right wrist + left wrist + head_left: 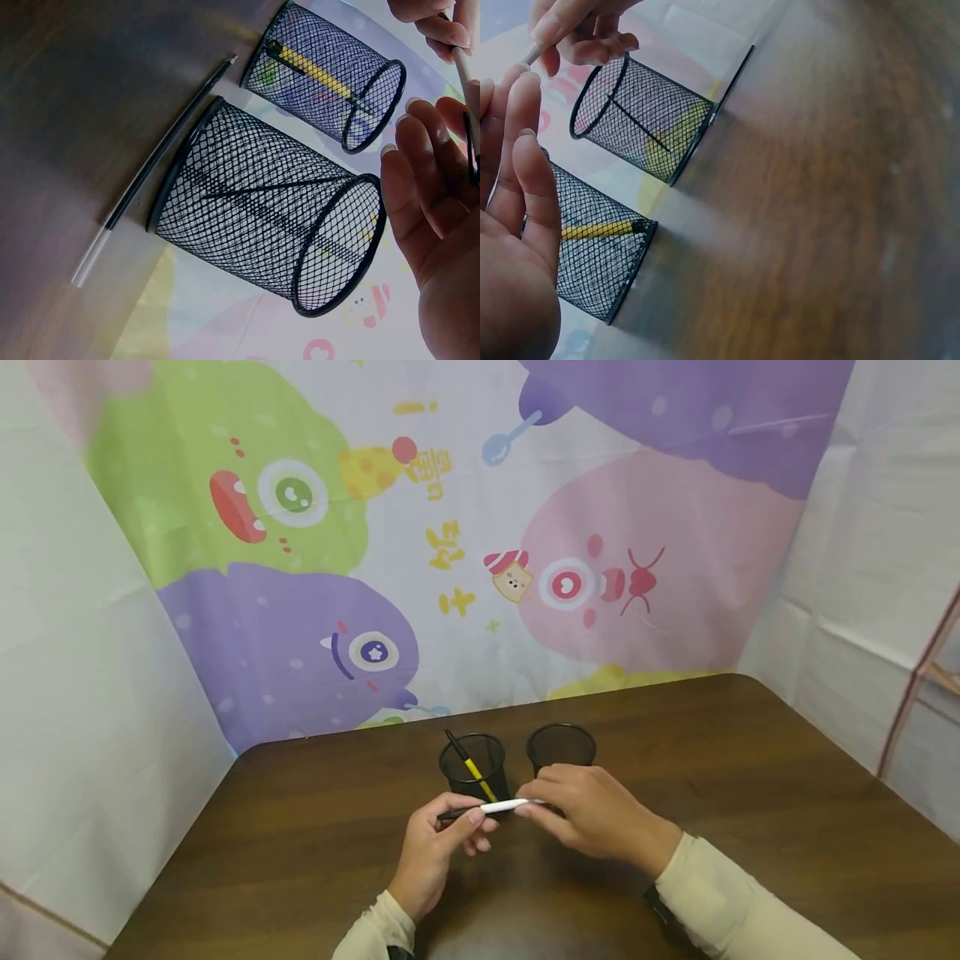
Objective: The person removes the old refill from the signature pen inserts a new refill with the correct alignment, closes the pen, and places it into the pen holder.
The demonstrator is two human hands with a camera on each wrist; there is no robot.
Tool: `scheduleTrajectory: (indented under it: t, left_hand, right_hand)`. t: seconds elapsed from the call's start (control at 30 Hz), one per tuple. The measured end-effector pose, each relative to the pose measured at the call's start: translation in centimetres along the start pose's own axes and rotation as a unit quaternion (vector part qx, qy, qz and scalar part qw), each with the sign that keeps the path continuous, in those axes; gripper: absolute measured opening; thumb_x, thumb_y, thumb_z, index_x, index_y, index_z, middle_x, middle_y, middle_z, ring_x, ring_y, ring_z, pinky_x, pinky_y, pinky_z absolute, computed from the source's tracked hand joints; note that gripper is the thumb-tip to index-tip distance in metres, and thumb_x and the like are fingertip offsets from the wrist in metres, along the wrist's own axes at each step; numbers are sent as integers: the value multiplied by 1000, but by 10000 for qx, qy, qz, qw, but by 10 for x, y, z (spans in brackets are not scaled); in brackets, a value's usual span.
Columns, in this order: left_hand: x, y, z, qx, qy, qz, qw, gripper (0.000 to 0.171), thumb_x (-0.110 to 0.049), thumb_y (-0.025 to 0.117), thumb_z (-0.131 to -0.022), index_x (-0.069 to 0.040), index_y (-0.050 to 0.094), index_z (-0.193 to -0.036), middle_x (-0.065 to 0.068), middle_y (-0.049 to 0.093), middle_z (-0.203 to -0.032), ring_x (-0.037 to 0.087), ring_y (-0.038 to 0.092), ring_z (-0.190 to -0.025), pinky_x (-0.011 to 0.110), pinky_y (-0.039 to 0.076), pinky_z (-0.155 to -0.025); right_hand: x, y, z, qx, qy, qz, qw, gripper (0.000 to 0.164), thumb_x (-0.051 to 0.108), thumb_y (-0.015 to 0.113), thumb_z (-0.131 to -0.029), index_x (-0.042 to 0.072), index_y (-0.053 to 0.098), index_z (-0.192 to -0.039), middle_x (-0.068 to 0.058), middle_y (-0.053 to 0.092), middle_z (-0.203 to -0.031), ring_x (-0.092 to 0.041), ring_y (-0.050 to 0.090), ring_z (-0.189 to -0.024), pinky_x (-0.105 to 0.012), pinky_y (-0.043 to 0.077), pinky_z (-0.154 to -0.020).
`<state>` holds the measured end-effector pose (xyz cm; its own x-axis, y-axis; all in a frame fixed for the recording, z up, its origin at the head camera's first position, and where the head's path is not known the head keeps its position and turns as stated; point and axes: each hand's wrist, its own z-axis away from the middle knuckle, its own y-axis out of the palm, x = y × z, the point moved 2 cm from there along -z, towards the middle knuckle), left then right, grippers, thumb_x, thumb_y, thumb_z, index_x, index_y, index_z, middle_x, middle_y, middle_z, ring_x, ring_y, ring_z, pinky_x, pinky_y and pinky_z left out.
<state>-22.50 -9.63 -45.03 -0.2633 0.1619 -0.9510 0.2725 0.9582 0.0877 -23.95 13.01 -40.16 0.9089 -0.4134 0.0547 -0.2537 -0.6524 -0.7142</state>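
A slim black-and-white pen (504, 806) is held level between both hands above the table, in front of two black mesh pen cups. The left hand (438, 847) grips its dark part between thumb and fingers. At the other end, the right hand (592, 810) pinches the narrow tip with thumb and forefinger. Just behind the left hand stands the left mesh cup (450, 768), with a yellow-and-black pen (472, 768) leaning in it. The right mesh cup (255, 195) stands upright behind the right hand; its crossing dark lines make its contents hard to tell.
On the table beside the right cup's base lies a thin black tube with a pale end, like a pen refill (161, 150). The dark wooden table (300, 835) meets a cartoon-printed cloth (465, 677) at the back, with pale cloth walls (840, 602) at both sides.
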Motion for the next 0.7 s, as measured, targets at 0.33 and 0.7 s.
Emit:
scheduleTrajectory:
  t: [0.33, 0.7]
  left_hand:
    - [4, 4, 3, 174, 15, 156, 9997, 21, -11, 60, -101, 8, 59, -111, 9, 76, -91, 15, 69, -65, 24, 51, -59]
    - [1, 1, 0, 225, 94, 52, 9997, 26, -10, 60, -101, 12, 57, -115, 10, 76, -91, 16, 70, -68, 25, 51, -61]
  right_hand:
    - [5, 0, 5, 57, 393, -37, 9992, 12, 26, 71, -96, 16, 69, -102, 14, 62, -82, 2, 50, -65, -16, 44, -56]
    - [6, -1, -1, 76, 384, 54, 9992, 9, 23, 71, -95, 17, 65, -93, 13, 55, -78, 1, 45, -64, -18, 42, -56]
